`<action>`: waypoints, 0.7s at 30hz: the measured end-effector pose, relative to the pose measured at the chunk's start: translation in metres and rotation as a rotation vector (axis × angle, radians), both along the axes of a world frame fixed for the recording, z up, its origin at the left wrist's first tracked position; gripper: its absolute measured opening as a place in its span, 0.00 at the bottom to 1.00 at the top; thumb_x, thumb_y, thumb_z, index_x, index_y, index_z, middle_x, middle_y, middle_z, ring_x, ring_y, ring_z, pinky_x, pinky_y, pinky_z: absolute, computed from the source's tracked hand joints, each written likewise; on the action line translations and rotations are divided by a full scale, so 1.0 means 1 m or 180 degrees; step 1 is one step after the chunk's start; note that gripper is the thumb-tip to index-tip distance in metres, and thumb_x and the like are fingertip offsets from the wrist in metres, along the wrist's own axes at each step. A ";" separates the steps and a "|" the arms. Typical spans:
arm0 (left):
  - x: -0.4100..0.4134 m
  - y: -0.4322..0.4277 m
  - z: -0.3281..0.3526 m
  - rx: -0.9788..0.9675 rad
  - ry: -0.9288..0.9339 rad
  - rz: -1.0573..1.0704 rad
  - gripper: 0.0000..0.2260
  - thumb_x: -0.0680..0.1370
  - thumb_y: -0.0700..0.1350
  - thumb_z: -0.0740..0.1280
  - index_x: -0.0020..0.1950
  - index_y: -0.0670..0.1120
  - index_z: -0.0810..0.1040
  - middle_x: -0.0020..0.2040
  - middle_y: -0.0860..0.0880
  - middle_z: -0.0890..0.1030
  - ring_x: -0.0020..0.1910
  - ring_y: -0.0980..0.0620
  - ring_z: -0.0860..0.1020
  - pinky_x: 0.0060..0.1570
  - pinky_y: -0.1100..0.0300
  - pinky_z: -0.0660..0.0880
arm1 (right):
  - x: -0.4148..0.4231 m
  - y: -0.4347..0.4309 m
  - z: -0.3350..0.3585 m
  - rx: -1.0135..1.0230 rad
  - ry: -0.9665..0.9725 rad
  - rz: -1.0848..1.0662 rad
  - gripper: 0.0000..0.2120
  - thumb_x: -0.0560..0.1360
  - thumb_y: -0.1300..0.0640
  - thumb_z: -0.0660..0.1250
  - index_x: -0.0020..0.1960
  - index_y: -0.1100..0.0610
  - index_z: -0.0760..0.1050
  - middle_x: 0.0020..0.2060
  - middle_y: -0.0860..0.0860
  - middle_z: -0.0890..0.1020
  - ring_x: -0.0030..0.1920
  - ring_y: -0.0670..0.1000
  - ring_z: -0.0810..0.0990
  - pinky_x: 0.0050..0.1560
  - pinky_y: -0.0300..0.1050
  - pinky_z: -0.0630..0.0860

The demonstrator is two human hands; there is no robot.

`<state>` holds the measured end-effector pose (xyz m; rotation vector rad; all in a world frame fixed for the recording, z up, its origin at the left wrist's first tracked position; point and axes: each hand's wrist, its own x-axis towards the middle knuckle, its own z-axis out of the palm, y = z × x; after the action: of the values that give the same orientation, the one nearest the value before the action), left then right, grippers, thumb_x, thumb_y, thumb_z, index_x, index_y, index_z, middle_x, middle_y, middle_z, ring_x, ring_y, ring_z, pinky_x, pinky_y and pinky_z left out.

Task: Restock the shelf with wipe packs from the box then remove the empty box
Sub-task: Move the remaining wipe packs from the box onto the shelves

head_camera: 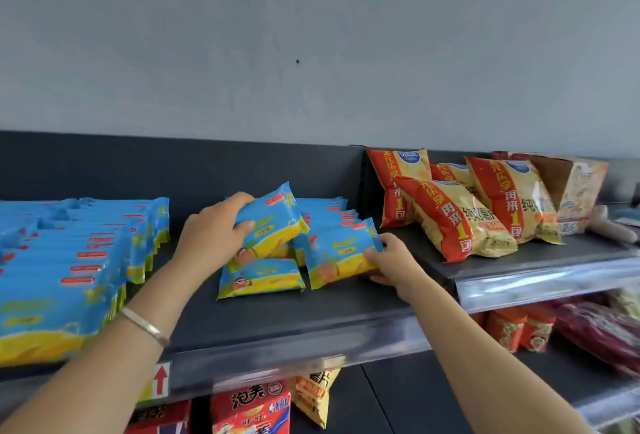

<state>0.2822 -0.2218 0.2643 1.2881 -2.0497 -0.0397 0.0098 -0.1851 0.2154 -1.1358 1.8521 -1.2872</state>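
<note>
On the dark top shelf lie blue and yellow wipe packs. My left hand grips one tilted pack by its left end, above another pack lying flat. My right hand holds the right edge of a leaning pack at the front of a short row of packs. A long row of upright packs fills the shelf's left side. The box the packs came from is out of view.
Orange and yellow chip bags lie on the adjoining shelf to the right, with an open cardboard carton behind them. Red snack packs sit on the shelf below. A grey wall rises behind.
</note>
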 end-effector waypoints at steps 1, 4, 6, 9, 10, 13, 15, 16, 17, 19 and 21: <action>-0.001 -0.005 0.000 0.0001 -0.0014 0.0000 0.13 0.79 0.46 0.62 0.64 0.51 0.70 0.52 0.50 0.79 0.48 0.47 0.77 0.51 0.50 0.73 | 0.000 -0.002 0.001 -0.0003 0.0186 -0.0033 0.17 0.78 0.56 0.63 0.66 0.54 0.66 0.58 0.52 0.75 0.54 0.53 0.77 0.41 0.44 0.78; -0.003 -0.017 -0.003 0.0095 0.0031 -0.0077 0.13 0.79 0.47 0.62 0.64 0.51 0.69 0.54 0.50 0.79 0.47 0.48 0.77 0.52 0.49 0.73 | -0.004 -0.006 0.005 -0.0092 0.0385 0.0018 0.15 0.75 0.57 0.69 0.60 0.55 0.71 0.53 0.53 0.79 0.47 0.52 0.78 0.36 0.41 0.72; -0.004 -0.020 -0.006 0.0146 0.0035 -0.0095 0.16 0.79 0.47 0.62 0.67 0.51 0.68 0.56 0.50 0.79 0.49 0.48 0.78 0.53 0.49 0.73 | -0.008 -0.006 0.006 -0.0110 0.0324 0.0113 0.13 0.73 0.59 0.71 0.56 0.57 0.74 0.48 0.54 0.80 0.42 0.50 0.78 0.33 0.39 0.71; -0.004 -0.024 -0.011 0.0123 -0.0018 -0.0044 0.18 0.80 0.47 0.61 0.69 0.50 0.67 0.59 0.48 0.78 0.53 0.47 0.77 0.55 0.50 0.72 | -0.008 -0.011 0.001 -0.0056 0.0483 0.0093 0.11 0.72 0.59 0.73 0.53 0.57 0.75 0.47 0.54 0.81 0.44 0.52 0.80 0.38 0.44 0.77; -0.004 -0.025 -0.011 0.0099 -0.0033 -0.0032 0.18 0.80 0.47 0.61 0.69 0.50 0.67 0.58 0.48 0.78 0.53 0.46 0.77 0.55 0.51 0.72 | -0.008 -0.014 -0.002 -0.0035 0.0569 0.0045 0.11 0.72 0.58 0.73 0.52 0.57 0.75 0.48 0.54 0.81 0.45 0.53 0.80 0.43 0.47 0.79; -0.007 -0.026 -0.008 0.0085 -0.0064 -0.0048 0.17 0.80 0.47 0.61 0.68 0.50 0.67 0.55 0.49 0.79 0.52 0.47 0.77 0.53 0.52 0.71 | -0.004 -0.017 -0.007 0.0049 0.0914 -0.0151 0.11 0.74 0.54 0.71 0.52 0.55 0.72 0.47 0.50 0.78 0.46 0.50 0.78 0.46 0.48 0.77; -0.010 -0.027 -0.006 0.0158 -0.0076 -0.0076 0.17 0.80 0.48 0.61 0.68 0.51 0.67 0.55 0.48 0.78 0.51 0.46 0.77 0.50 0.53 0.71 | -0.002 -0.019 -0.008 0.0130 0.1230 -0.0250 0.12 0.75 0.51 0.69 0.53 0.53 0.69 0.46 0.49 0.76 0.45 0.48 0.75 0.46 0.47 0.74; -0.012 -0.027 -0.005 0.0210 -0.0099 -0.0069 0.17 0.80 0.48 0.61 0.68 0.52 0.67 0.55 0.48 0.78 0.50 0.46 0.77 0.47 0.53 0.71 | -0.001 -0.020 -0.008 0.0136 0.1296 -0.0245 0.12 0.75 0.51 0.69 0.53 0.53 0.69 0.46 0.49 0.75 0.44 0.48 0.74 0.44 0.45 0.73; -0.014 -0.026 -0.005 0.0255 -0.0142 -0.0043 0.17 0.80 0.49 0.61 0.69 0.52 0.67 0.55 0.47 0.77 0.49 0.46 0.77 0.45 0.54 0.71 | -0.001 -0.021 -0.007 0.0127 0.1327 -0.0212 0.12 0.75 0.51 0.69 0.52 0.54 0.69 0.46 0.49 0.75 0.43 0.47 0.73 0.42 0.44 0.71; -0.016 -0.025 -0.007 0.0280 -0.0263 0.0024 0.17 0.80 0.50 0.61 0.68 0.54 0.67 0.57 0.48 0.77 0.47 0.47 0.77 0.41 0.55 0.71 | -0.001 -0.021 -0.005 0.0137 0.1314 -0.0157 0.13 0.75 0.51 0.69 0.53 0.54 0.69 0.48 0.50 0.75 0.42 0.46 0.73 0.39 0.42 0.70; -0.018 -0.021 -0.008 0.0200 -0.0314 0.0091 0.16 0.80 0.50 0.61 0.68 0.54 0.67 0.57 0.49 0.77 0.46 0.49 0.76 0.39 0.56 0.70 | 0.000 -0.019 -0.004 0.0078 0.1289 -0.0165 0.19 0.74 0.52 0.70 0.60 0.55 0.68 0.55 0.53 0.76 0.48 0.49 0.76 0.44 0.44 0.74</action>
<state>0.2638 -0.2424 0.2564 1.3824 -2.1280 -0.0283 0.0097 -0.2042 0.2114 -1.4248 2.1907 -1.1174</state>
